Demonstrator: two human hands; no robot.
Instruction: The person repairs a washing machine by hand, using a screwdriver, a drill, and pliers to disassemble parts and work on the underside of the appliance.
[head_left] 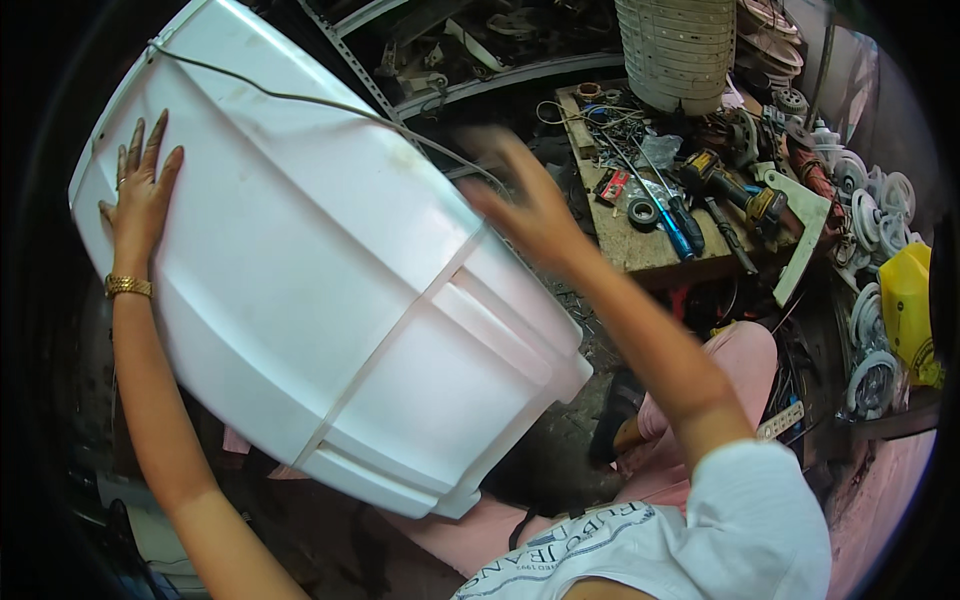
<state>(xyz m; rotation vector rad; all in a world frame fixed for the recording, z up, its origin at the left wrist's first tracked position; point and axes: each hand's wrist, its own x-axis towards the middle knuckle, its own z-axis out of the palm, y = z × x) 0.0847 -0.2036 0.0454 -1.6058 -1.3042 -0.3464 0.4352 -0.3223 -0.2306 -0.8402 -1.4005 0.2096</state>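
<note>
A large white plastic housing point(300, 250) with moulded ridges, perhaps an appliance shell, leans tilted across my lap. Flat on its upper left part rests my left hand point(142, 195), fingers spread, a gold-coloured band at the wrist. A thin dark cord point(275, 95) runs over the housing from its upper left corner toward the right edge. My right hand point(525, 205) is beside that right edge, close to the cord's end; motion smears its fingers, so whether it touches or holds the cord is unclear.
To the right, a wooden work table point(650, 255) bears a yellow-black cordless drill point(725, 185), screwdrivers point(685, 210), black tape point(643, 213) and a white ribbed bucket point(678, 55). White pulley-like wheels point(868, 215) and a yellow bag point(908, 305) stand further right. A metal rack point(480, 80) is behind.
</note>
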